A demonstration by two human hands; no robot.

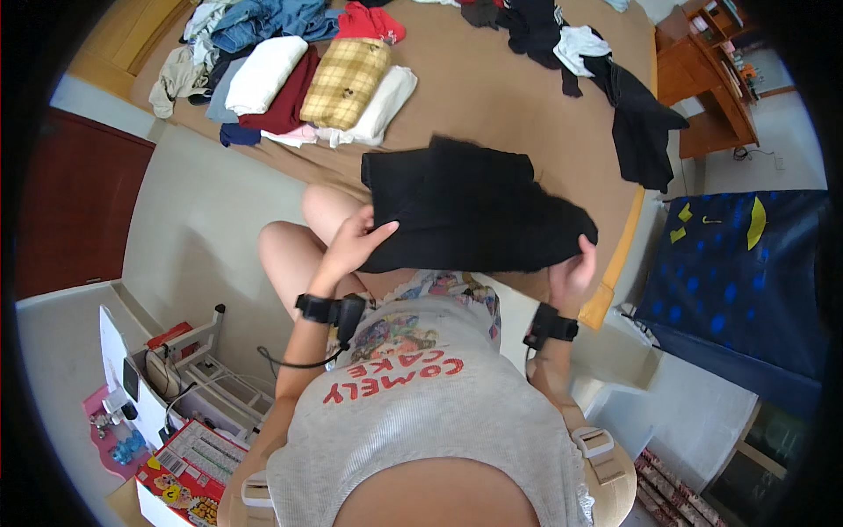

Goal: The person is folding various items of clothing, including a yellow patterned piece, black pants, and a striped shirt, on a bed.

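A black garment (454, 211), folded over in layers, spans the space between my two hands at the near edge of the bed. My left hand (355, 242) pinches its left side, thumb on top and fingers beneath the cloth. At the lower right corner, my right hand (574, 267) grips the edge, with some fingers hidden behind the fabric. Beyond it lie stacked folded clothes: a white one (267, 74), a dark red one (283, 99), a yellow plaid one (346, 82) and an off-white one (385, 105).
Loose clothes, including blue denim (273, 23) and a red piece (370, 23), lie on the bed (454, 85) behind the stacks. Black trousers (642, 125) hang over its right edge. A dark blue covered item (737, 283) stands at right, a red box (191, 468) at lower left.
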